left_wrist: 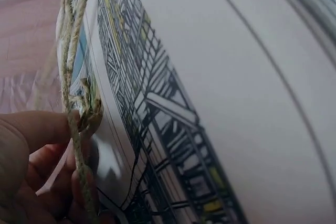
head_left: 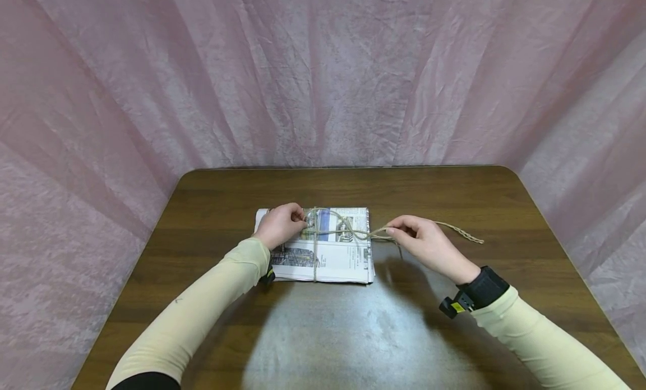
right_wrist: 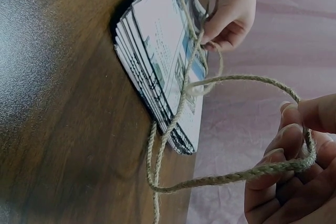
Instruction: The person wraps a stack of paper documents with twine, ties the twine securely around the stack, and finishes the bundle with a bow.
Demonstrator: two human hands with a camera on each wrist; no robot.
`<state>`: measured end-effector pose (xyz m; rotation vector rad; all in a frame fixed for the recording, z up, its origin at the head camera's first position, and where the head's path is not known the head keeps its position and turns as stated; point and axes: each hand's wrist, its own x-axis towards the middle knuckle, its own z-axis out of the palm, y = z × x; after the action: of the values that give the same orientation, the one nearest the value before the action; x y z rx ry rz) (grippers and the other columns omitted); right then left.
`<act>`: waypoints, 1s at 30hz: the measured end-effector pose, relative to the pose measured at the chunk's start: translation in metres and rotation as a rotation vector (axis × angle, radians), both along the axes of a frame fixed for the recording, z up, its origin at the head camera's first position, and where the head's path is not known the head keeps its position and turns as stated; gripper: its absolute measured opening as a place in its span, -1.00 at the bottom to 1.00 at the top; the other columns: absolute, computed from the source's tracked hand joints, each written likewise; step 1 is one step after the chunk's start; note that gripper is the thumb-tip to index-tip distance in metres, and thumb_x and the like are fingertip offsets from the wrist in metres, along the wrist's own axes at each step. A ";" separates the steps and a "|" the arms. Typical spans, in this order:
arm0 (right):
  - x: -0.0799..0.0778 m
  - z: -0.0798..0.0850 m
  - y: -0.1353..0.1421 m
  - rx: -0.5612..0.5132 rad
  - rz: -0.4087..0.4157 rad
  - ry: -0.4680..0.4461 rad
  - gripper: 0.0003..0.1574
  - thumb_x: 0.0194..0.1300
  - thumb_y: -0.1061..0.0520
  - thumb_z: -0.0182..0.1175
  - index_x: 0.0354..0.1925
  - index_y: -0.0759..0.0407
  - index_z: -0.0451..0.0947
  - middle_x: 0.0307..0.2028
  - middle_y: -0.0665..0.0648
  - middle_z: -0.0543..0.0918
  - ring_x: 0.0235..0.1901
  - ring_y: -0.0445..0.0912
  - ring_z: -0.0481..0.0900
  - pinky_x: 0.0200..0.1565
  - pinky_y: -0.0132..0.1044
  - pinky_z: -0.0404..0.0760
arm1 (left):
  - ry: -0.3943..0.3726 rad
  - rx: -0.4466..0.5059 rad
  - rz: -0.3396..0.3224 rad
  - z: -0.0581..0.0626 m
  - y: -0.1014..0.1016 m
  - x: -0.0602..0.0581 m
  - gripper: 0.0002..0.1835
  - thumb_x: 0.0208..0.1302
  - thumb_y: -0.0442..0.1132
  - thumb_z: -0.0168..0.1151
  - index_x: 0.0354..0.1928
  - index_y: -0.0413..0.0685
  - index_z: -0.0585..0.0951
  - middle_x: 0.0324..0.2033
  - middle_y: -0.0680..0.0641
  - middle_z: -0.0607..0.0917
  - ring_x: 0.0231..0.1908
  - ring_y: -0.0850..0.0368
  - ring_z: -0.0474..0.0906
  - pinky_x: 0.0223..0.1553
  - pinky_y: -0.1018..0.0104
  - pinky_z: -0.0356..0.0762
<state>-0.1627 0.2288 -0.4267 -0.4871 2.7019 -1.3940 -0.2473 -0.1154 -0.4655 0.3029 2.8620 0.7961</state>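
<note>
Head view: I note a flat stack of folded newspapers [head_left: 345, 261] on the brown surface [head_left: 227, 188], its longer visible side running left to right. Twine [head_left: 315, 255] crosses the top both ways, front to back and side to side. The left hand [head_left: 279, 226] is the nearer, set over the stack's far left part. The right hand [head_left: 429, 244] stands off the right edge, clear of the paper; the stack lies to its left. A twine end trails out beyond that hand.

Left wrist view: the left hand's fingertips pinch the twine close to the printed top sheet; the exact grip is partly hidden.

Right wrist view: the right hand pinches a loop of twine between thumb and fingers, its strands leading back to the stack. The paper appears white with dark print and blue patches, its layered edges slightly uneven.
</note>
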 end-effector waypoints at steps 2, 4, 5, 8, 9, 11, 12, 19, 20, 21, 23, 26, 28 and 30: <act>0.000 0.000 0.000 0.000 0.000 0.000 -0.69 0.44 -0.16 0.16 -0.04 -0.04 0.65 -0.35 0.05 0.61 -0.41 -0.05 0.47 -0.42 -0.24 0.45 | -0.006 -0.021 -0.008 0.001 0.000 0.000 -0.85 0.26 -0.04 0.34 -0.25 0.10 0.64 -0.34 0.09 0.65 -0.32 0.13 0.54 -0.22 0.14 0.48; -0.001 -0.001 0.000 0.000 -0.001 -0.002 -0.72 0.44 -0.16 0.16 -0.06 -0.08 0.65 -0.36 0.03 0.60 -0.40 -0.05 0.46 -0.41 -0.24 0.45 | -0.019 -0.037 -0.013 0.003 0.001 -0.002 -0.85 0.26 -0.03 0.35 -0.28 0.11 0.64 -0.35 0.10 0.65 -0.35 0.13 0.53 -0.24 0.15 0.47; -0.001 -0.001 0.000 0.001 0.000 -0.003 -0.72 0.44 -0.16 0.16 -0.07 -0.08 0.65 -0.37 0.03 0.60 -0.40 -0.05 0.46 -0.41 -0.25 0.45 | -0.038 -0.035 -0.018 0.005 0.001 -0.002 -0.86 0.25 -0.04 0.35 -0.29 0.10 0.65 -0.35 0.09 0.66 -0.36 0.12 0.53 -0.25 0.15 0.47; -0.001 -0.001 0.000 0.002 0.003 -0.004 -0.71 0.44 -0.15 0.16 -0.07 -0.04 0.65 -0.37 0.02 0.59 -0.40 -0.06 0.46 -0.40 -0.25 0.45 | -0.096 -0.014 -0.051 0.011 0.001 -0.004 -0.87 0.24 -0.09 0.34 -0.31 0.04 0.68 -0.37 0.07 0.67 -0.39 0.11 0.51 -0.29 0.19 0.46; -0.001 -0.001 0.000 0.001 0.004 -0.006 -0.69 0.45 -0.15 0.16 -0.06 -0.01 0.65 -0.37 0.04 0.60 -0.40 -0.06 0.46 -0.40 -0.25 0.45 | -0.114 -0.005 -0.062 0.012 0.001 -0.004 -0.88 0.24 -0.10 0.33 -0.32 0.02 0.69 -0.39 0.06 0.68 -0.41 0.11 0.49 -0.31 0.21 0.45; -0.001 -0.001 0.000 0.003 0.004 -0.009 -0.67 0.45 -0.15 0.16 -0.05 0.01 0.66 -0.36 0.06 0.61 -0.40 -0.06 0.46 -0.40 -0.24 0.46 | -0.155 0.017 -0.075 0.016 0.000 -0.005 -0.86 0.24 -0.11 0.31 -0.33 -0.01 0.71 -0.43 0.07 0.66 -0.44 0.13 0.46 -0.34 0.25 0.42; -0.001 -0.001 0.001 0.004 0.002 -0.010 -0.66 0.45 -0.15 0.16 -0.05 0.02 0.65 -0.36 0.06 0.61 -0.40 -0.06 0.47 -0.40 -0.24 0.46 | -0.172 0.024 -0.077 0.017 0.000 -0.005 -0.83 0.25 -0.09 0.29 -0.34 -0.03 0.72 -0.45 0.07 0.65 -0.47 0.14 0.43 -0.37 0.26 0.40; -0.001 0.001 0.001 -0.001 -0.005 -0.012 -0.69 0.44 -0.15 0.16 -0.05 -0.02 0.66 -0.35 0.08 0.62 -0.40 -0.07 0.48 -0.40 -0.24 0.47 | -0.163 -0.044 -0.054 0.021 0.002 -0.008 -0.63 0.36 0.14 0.19 -0.24 -0.02 0.68 -0.38 0.06 0.60 -0.41 0.12 0.46 -0.31 0.20 0.44; -0.001 0.001 0.001 -0.003 -0.004 -0.012 -0.68 0.45 -0.15 0.16 -0.05 -0.01 0.66 -0.35 0.08 0.62 -0.40 -0.07 0.47 -0.40 -0.24 0.47 | -0.135 -0.058 -0.054 0.021 0.003 -0.009 -0.65 0.35 0.14 0.21 -0.16 0.01 0.68 -0.29 0.06 0.63 -0.34 0.12 0.50 -0.25 0.18 0.47; -0.001 0.001 0.001 -0.005 -0.002 -0.011 -0.68 0.45 -0.15 0.16 -0.05 0.00 0.66 -0.35 0.07 0.62 -0.40 -0.07 0.47 -0.40 -0.24 0.46 | -0.106 -0.071 -0.056 0.022 0.004 -0.010 -0.66 0.34 0.13 0.22 -0.09 0.05 0.68 -0.22 0.06 0.65 -0.27 0.12 0.53 -0.21 0.16 0.50; -0.001 0.001 0.000 -0.008 -0.001 -0.014 -0.66 0.45 -0.15 0.16 -0.05 0.02 0.66 -0.36 0.06 0.60 -0.41 -0.06 0.46 -0.40 -0.25 0.45 | -0.062 -0.087 -0.067 0.023 0.006 -0.012 -0.64 0.33 0.10 0.25 0.02 0.07 0.67 -0.16 0.04 0.66 -0.19 0.11 0.54 -0.16 0.13 0.51; -0.001 0.001 -0.001 -0.008 -0.003 -0.018 -0.64 0.45 -0.15 0.15 -0.05 0.04 0.66 -0.38 0.05 0.58 -0.42 -0.06 0.45 -0.41 -0.25 0.44 | -0.024 -0.116 -0.100 0.022 0.009 -0.015 -0.64 0.33 0.04 0.26 0.08 0.09 0.66 -0.21 0.06 0.66 -0.24 0.12 0.55 -0.22 0.15 0.51; -0.001 0.000 -0.002 -0.007 -0.005 -0.020 -0.65 0.45 -0.16 0.16 -0.05 0.02 0.66 -0.39 0.04 0.57 -0.43 -0.06 0.44 -0.42 -0.25 0.43 | -0.005 -0.139 -0.116 0.020 0.011 -0.015 -0.70 0.33 0.00 0.26 0.03 0.11 0.68 -0.26 0.10 0.66 -0.30 0.15 0.54 -0.27 0.18 0.50; -0.001 0.000 -0.003 -0.004 -0.004 -0.016 -0.67 0.44 -0.16 0.16 -0.06 0.00 0.66 -0.39 0.03 0.57 -0.43 -0.06 0.44 -0.43 -0.25 0.43 | 0.022 -0.174 -0.129 0.018 0.013 -0.015 -0.78 0.34 -0.04 0.24 -0.04 0.14 0.69 -0.29 0.13 0.66 -0.34 0.19 0.54 -0.30 0.20 0.50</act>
<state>-0.1635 0.2255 -0.4264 -0.4694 2.6892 -1.3990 -0.2627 -0.1025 -0.4478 0.4701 2.8714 0.5198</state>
